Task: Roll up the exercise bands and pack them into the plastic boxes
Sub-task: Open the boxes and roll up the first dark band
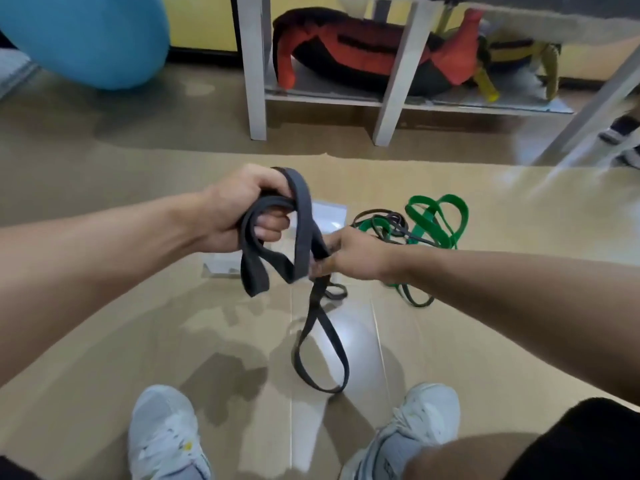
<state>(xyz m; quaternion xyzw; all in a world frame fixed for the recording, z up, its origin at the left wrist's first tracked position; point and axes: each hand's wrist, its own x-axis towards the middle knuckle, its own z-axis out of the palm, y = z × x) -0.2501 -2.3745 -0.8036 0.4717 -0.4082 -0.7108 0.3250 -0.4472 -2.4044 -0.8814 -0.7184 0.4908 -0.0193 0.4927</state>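
Observation:
My left hand (239, 209) grips several folded loops of a wide dark grey exercise band (301, 237) above the cardboard. My right hand (353, 254) pinches the same band lower down, and its long free loop hangs to the floor between my shoes. A clear plastic box (330, 216) lies on the cardboard behind the hands, mostly hidden by them. A green band (438, 220) lies tangled with a thin dark band (398, 223) to the right of the box.
Flat cardboard (138, 323) covers the floor. My two white shoes (166, 434) are at the bottom. A white shelf frame (254, 81) holding red-black and yellow bags stands behind. A blue exercise ball (93, 36) sits at the back left.

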